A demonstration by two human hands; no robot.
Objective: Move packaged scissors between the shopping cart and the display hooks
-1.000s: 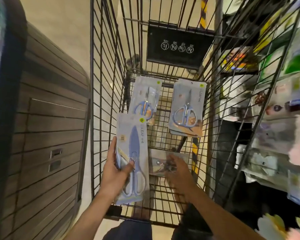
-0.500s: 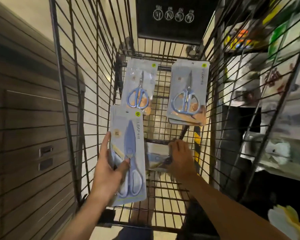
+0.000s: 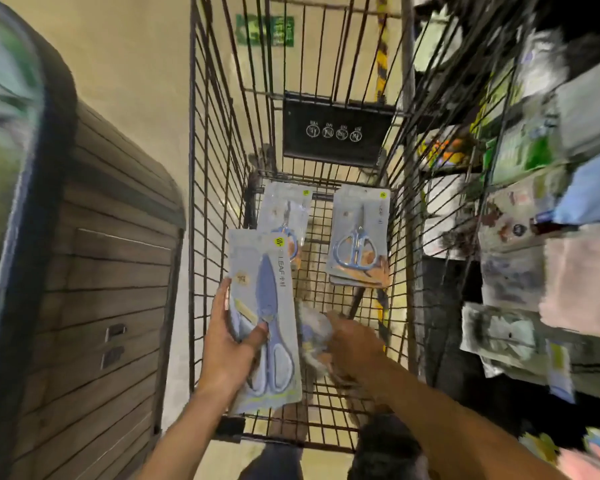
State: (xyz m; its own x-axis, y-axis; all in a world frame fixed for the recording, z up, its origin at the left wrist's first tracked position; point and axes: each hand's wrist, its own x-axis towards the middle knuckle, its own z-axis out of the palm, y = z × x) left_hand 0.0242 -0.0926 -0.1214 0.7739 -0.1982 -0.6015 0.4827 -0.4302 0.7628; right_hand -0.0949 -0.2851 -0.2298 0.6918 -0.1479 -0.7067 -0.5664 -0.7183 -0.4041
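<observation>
**Lifting the next pack out of the cart**

My left hand [image 3: 227,344] pinches a long scissors pack [image 3: 264,317] above the cart [image 3: 219,188]. My right hand [image 3: 352,344] curls on a blurred pack [image 3: 312,336], probably gripped. I should lift it flat, clear of the wires. Two more packs [image 3: 359,237] lie deeper.

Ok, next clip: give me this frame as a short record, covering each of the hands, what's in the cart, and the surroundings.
setting: shop aisle, looking down into a wire shopping cart
left hand: holds a packaged pair of blue-handled scissors upright over the cart
right hand: down in the cart on a blurred package; grip unclear
cart floor: two more scissor packs, one far left, one far right
right of cart: display rack of packaged goods
left of cart: wood-panelled fixture
</observation>
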